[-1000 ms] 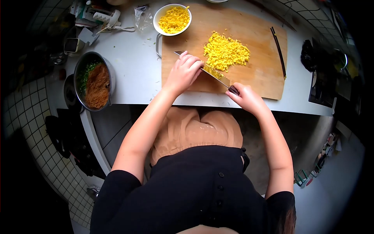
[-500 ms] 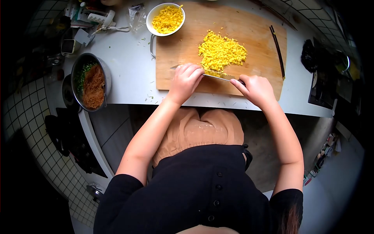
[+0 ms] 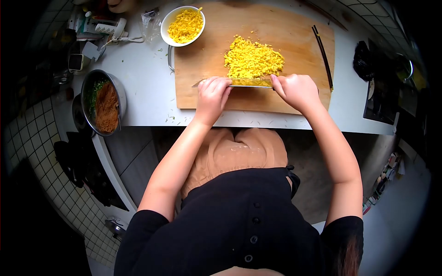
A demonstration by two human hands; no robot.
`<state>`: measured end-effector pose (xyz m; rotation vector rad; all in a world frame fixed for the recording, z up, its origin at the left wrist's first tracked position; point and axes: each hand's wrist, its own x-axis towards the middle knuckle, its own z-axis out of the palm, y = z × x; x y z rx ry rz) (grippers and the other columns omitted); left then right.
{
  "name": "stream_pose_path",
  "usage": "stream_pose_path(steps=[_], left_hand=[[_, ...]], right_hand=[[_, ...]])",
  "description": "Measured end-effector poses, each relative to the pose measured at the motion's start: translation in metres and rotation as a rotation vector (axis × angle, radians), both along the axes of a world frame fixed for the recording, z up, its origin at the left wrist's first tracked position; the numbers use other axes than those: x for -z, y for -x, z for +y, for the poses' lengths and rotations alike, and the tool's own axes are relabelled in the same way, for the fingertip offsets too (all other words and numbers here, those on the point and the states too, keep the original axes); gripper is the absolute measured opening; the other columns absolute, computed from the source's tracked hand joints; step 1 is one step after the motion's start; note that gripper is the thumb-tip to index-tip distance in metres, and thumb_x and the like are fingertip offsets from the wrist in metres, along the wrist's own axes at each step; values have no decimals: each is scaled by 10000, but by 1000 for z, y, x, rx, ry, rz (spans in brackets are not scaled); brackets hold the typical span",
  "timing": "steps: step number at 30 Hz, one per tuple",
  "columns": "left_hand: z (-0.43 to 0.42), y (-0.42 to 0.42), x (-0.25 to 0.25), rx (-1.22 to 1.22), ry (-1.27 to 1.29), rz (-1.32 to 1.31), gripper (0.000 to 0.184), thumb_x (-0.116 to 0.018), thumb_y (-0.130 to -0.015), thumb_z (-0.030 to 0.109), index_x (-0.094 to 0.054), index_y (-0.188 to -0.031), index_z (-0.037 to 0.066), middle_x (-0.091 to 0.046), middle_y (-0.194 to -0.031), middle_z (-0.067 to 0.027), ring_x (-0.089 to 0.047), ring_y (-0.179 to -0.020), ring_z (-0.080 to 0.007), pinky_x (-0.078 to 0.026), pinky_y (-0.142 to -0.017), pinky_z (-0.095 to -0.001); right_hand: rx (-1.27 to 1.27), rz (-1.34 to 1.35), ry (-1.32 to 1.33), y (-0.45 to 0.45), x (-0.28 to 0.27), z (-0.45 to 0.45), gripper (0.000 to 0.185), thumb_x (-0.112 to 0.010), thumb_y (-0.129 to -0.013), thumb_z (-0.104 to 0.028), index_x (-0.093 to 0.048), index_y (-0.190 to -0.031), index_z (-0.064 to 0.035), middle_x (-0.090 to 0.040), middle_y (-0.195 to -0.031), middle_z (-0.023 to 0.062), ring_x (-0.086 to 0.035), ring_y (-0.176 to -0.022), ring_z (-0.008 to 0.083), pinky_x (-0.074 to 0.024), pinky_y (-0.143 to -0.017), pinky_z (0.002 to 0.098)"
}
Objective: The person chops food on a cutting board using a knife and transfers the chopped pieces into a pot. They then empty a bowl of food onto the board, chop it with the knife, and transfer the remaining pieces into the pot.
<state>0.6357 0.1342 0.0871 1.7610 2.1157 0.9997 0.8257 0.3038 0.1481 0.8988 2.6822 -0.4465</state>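
Observation:
Both my hands are on a kitchen knife, whose wide blade lies along the near edge of a pile of chopped yellow food, perhaps egg. My right hand is closed around the handle, which it hides. Over the blade near its pointed left end, the fingers of my left hand are bent and closed. Beneath the knife and the pile is a wooden cutting board.
At the board's far left corner, a white bowl holds more yellow pieces. Dark chopsticks rest along the right side. A metal bowl with chopped greens and brown shreds stands left. A black plastic bag lies at right.
The knife has turned from slanting down at the right to nearly level, and my right hand has risen toward the pile. The view has shifted slightly.

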Motion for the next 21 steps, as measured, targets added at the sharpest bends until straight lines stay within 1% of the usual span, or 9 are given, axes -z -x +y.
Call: stream_pose_path(steps=[2,5,7,10,13,15,17,19,21], left_hand=[[1,0,3,-22,-18,-3,136,-646,-800,109,-600,-928,92,-640,-924,-51,-582,-917,-247,-393,-827,-371],[10,-8,0,10,-20,53,135,-645,-799,108,-601,-925,89,-640,-915,-56,-583,-909,-254,-393,-822,-373],[16,-9,0,9,-22,62,135,-645,-798,107,-603,-925,90,-641,-912,-58,-584,-903,-256,-393,-819,-372],[5,1,5,-59,-37,23,127,-643,-799,102,-608,-921,94,-644,-908,-57,-586,-896,-254,-392,-811,-360],[0,5,1,-92,-73,-49,118,-640,-803,99,-610,-917,93,-645,-908,-58,-585,-894,-259,-393,-815,-363],[5,0,2,-64,-37,-8,102,-638,-809,105,-606,-905,92,-642,-897,-55,-585,-897,-256,-394,-818,-361],[18,-7,1,6,7,88,94,-637,-811,108,-604,-897,93,-641,-889,-52,-585,-898,-252,-394,-819,-359],[28,-7,-3,-28,-26,58,89,-639,-811,113,-602,-889,91,-639,-883,-49,-587,-900,-242,-393,-816,-362],[18,2,3,-55,-32,-10,91,-641,-809,108,-604,-890,91,-643,-882,-48,-588,-899,-240,-393,-817,-367]], right_hand=[[-29,-10,-40,11,-17,1,531,-354,-954,-401,-664,-630,-116,-611,-572,145,-612,-550,336,-506,-531,445],[10,-64,30,-11,43,12,536,-363,-949,-383,-639,-583,-103,-608,-563,143,-611,-539,331,-508,-529,441],[16,9,32,-14,43,16,536,-366,-944,-377,-635,-582,-87,-611,-571,145,-612,-542,333,-507,-530,445],[-39,-1,-27,15,-5,13,543,-361,-946,-362,-611,-555,-80,-605,-560,140,-597,-513,330,-499,-520,441],[-112,-18,-85,29,-28,9,538,-360,-946,-352,-601,-548,-82,-600,-550,135,-585,-491,325,-492,-506,432],[-72,-3,-55,20,-6,16,539,-358,-944,-354,-602,-547,-82,-600,-554,144,-586,-500,339,-493,-509,441],[-18,-4,24,-9,49,26,538,-359,-943,-355,-603,-547,-85,-599,-556,148,-588,-504,342,-494,-512,446],[26,30,-19,-8,46,27,533,-356,-942,-354,-609,-554,-90,-599,-557,153,-593,-509,343,-500,-516,448],[2,39,-50,11,13,21,529,-355,-942,-350,-613,-559,-91,-600,-555,149,-594,-505,337,-502,-512,442]])
